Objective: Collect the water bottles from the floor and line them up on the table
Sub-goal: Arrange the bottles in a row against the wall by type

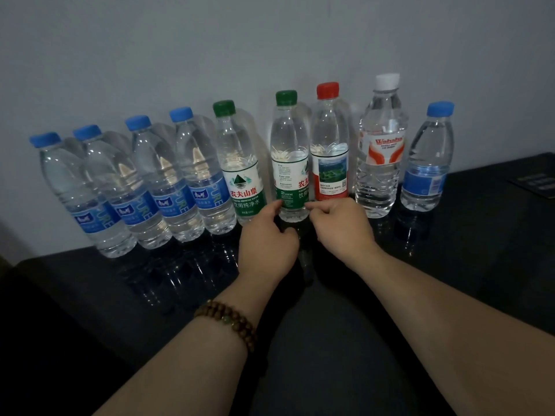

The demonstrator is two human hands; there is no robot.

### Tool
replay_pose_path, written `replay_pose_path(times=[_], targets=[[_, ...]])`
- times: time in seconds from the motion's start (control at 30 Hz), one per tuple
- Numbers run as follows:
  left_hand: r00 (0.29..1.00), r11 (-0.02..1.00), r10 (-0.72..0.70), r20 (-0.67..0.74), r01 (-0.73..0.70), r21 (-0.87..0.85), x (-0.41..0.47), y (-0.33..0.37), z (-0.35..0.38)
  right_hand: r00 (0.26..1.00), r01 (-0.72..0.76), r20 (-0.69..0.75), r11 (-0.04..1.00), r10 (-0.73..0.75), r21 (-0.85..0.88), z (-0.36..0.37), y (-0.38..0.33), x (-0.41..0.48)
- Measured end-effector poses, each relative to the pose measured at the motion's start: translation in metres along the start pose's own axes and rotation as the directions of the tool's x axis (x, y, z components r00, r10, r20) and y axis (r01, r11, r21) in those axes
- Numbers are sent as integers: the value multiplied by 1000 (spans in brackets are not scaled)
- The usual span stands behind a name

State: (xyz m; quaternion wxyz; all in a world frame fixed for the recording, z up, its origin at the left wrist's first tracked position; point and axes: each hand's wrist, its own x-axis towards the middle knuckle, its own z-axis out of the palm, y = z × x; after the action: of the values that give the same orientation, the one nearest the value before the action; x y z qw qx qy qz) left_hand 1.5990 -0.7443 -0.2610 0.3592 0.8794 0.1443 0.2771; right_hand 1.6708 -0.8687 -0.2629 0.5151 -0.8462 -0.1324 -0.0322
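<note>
With left hand point(267, 235) and right hand point(339, 225) pinching the green-capped bottle point(289, 151) low from both sides, seemingly straightening the row point(168, 181) on tabletop point(456, 253). Next: nudge level, release gently.

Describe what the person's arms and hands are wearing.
Both forearms are bare, with no sleeves or gloves in view. The left hand has a bracelet at its wrist: two strands of round brown beads, wood-like, with one greenish bead among them. The right hand and its wrist wear nothing; no rings show.
</note>
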Motion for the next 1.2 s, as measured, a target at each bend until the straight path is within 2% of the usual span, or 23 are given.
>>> replay_pose_path(times=[0.1, 0.23, 0.4, 0.5, 0.63, 0.8, 0.93, 1.2], targets=[[1000, 1000, 15, -28, -15, -19, -1, 2, 0, 1000, 31, 6, 999, -31, -12, -1, 1, 1], [1000, 999, 20, 9, -19, -25, -2, 2, -1, 987, 126, 130, 957, -94, -263, 0, 0, 0], [998, 1000, -19, 68, 20, -23, -1, 3, -2, 983, 122, 170, 925, -64, -358, -1, 0, 1], [998, 998, -40, 41, 42, -53, 0, 4, -3, 983, 130, 172, 921, -70, -368, 0, 0, 1], [1000, 998, 2, -22, -3, -70, -1, 5, -3, 983, 123, 167, 942, -72, -314, 1, 3, 4], [1000, 998, 5, 6, -5, -61, -1, 3, -1, 971, 204, 200, 891, -131, -406, 1, 0, 0], [1000, 998, -10, 23, 12, -63, 0, 2, -1, 967, 217, 222, 853, -122, -475, 1, 1, 3], [994, 990, -76, 80, 84, -109, 2, 1, -2, 974, 191, 196, 870, -112, -455, 0, 3, 5]])
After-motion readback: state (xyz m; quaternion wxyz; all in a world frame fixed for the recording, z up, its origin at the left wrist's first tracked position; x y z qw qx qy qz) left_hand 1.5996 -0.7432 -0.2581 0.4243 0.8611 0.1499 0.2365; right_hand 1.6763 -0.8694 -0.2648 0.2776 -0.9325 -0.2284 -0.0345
